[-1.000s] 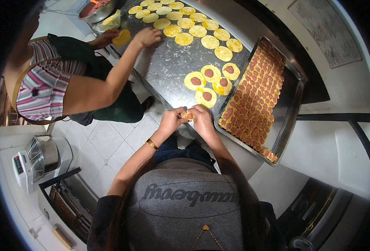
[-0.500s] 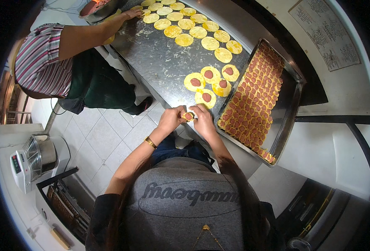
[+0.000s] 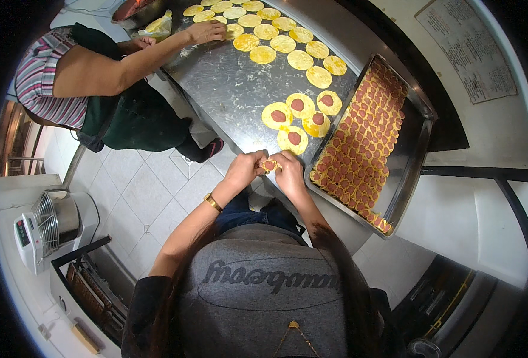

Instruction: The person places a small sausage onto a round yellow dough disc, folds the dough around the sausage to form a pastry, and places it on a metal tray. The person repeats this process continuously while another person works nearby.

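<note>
A small open meat pie (image 3: 269,165), yellow dough with a reddish filling in its middle, is held just off the table's near edge. My left hand (image 3: 244,170) pinches its left rim. Closed on the right rim are the fingers of my right hand (image 3: 289,171). Just beyond my hands lies a topped dough round (image 3: 292,141), with several more like it behind. To the right, a large metal tray (image 3: 411,149) holds rows of shaped pies with pinched edges, leaving a bare strip along its right side.
Plain yellow dough rounds (image 3: 300,60) lie in rows on the far part of the steel table (image 3: 228,89). At the far left, a co-worker's hand (image 3: 209,33) touches a round. Behind that person's arm are a metal bowl (image 3: 134,15) and a stack of dough (image 3: 159,25).
The pie's rim is more folded in between my fingers; my hands have hardly moved. The co-worker has shifted left, reaching a hand to the right over the rounds, and a dough stack has come into view.
</note>
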Motion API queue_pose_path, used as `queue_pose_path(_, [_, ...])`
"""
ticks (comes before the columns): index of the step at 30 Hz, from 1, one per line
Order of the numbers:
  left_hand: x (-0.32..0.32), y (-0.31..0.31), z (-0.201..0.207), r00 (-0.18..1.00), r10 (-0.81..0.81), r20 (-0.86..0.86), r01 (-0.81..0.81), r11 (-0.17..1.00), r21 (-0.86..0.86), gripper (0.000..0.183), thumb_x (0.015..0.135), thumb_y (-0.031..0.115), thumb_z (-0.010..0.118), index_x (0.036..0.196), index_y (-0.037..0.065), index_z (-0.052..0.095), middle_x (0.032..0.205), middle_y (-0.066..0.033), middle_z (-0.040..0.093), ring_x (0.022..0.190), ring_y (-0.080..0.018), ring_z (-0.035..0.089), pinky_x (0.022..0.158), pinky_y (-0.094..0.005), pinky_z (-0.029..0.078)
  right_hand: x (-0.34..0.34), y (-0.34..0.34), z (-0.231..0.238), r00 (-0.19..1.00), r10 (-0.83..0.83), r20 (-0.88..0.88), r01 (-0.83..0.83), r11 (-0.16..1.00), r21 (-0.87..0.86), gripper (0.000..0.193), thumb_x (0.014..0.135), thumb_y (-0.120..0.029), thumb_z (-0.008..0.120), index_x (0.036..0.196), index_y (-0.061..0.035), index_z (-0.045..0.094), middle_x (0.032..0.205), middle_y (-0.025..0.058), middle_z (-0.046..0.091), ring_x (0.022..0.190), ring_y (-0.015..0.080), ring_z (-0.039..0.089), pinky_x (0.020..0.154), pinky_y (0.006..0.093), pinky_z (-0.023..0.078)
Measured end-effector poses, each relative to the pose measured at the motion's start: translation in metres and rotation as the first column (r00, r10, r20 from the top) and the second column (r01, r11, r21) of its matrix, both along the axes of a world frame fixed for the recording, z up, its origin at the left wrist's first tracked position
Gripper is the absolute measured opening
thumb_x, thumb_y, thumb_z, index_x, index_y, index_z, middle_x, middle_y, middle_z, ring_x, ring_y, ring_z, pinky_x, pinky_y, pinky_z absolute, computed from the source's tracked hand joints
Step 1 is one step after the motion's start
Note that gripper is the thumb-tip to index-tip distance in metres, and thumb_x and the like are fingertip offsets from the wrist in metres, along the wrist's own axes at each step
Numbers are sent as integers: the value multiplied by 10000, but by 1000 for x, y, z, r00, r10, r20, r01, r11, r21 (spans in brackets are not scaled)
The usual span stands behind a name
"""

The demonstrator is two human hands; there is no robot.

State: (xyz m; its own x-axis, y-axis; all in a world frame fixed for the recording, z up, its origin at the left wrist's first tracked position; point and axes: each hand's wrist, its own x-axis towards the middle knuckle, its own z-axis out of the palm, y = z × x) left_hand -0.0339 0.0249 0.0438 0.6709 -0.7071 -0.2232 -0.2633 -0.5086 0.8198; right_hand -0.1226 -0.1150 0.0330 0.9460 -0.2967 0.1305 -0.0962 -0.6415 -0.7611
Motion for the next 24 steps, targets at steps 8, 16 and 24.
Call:
queue_pose_path(8, [-5,-4,9,991,-26,131,14,995,94,235,727,200,730,824,64,564,710,-110,621,669,-305,621,570,-388,471,-1,0,6,993,30,115,-34,999,30,361,653,155,547,973,4,618,930,162,596,869,358,596,739,412,481])
queue_pose_path(16, [0,4,-3,973,41,225,-29,998,-55,219,722,109,748,847,15,595,751,-140,631,705,-283,652,606,-363,500,-1,5,11,995,7,95,-9,1000,15,400,645,148,565,1017,9,612,953,162,584,905,355,587,759,403,483])
queue_pose_path(24, [-1,9,-4,992,79,96,-66,989,-130,205,748,73,732,861,-29,595,802,-163,644,766,-260,673,661,-335,525,1,13,13,997,36,65,-36,999,5,393,643,97,624,1017,-24,620,955,133,581,930,345,566,788,409,472])
